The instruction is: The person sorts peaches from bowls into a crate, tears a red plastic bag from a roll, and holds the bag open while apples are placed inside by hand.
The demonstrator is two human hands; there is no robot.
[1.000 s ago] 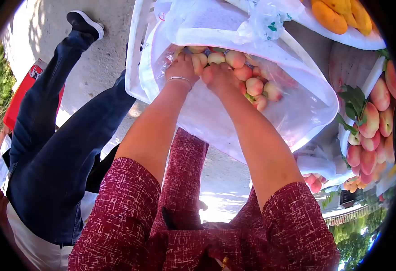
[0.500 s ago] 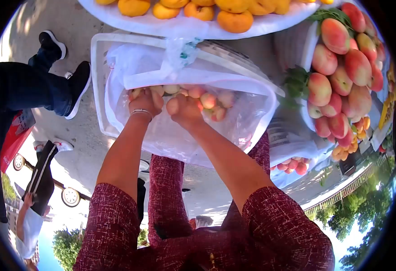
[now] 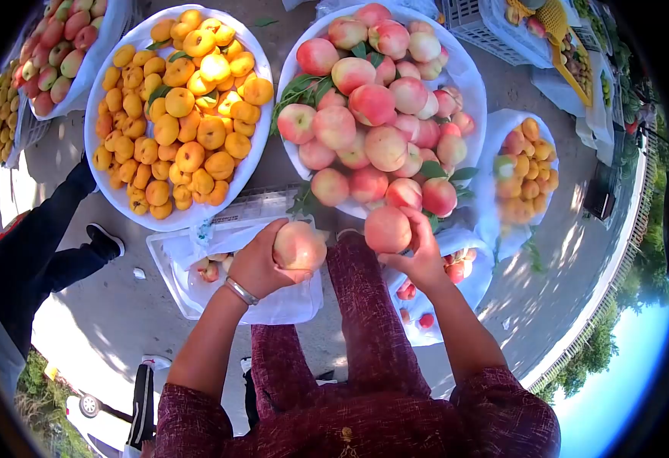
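Observation:
My left hand (image 3: 256, 266), with a bracelet at the wrist, is wrapped round a pale pink peach (image 3: 300, 246). It is above the right part of a white crate (image 3: 185, 311) lined with plastic, where a few peaches (image 3: 211, 270) show. In my right hand (image 3: 424, 261) is a pink peach (image 3: 388, 230), gripped between thumb and fingers. That peach is at the near edge of a large heap of pink peaches (image 3: 370, 104) in a round, white-lined basket (image 3: 475, 72); whether it touches the heap I cannot tell.
Left of the heap stands a round basket (image 3: 92, 114) of yellow flat peaches (image 3: 189, 157). Smaller bags of red fruit (image 3: 456, 269) and orange fruit (image 3: 531, 172) are at the right. A person's dark shoe (image 3: 105, 241) is on the ground at left.
Both hands have come out of the lined crate, each now with a peach. My right hand has moved right to the peach heap. The view has shifted to show more baskets.

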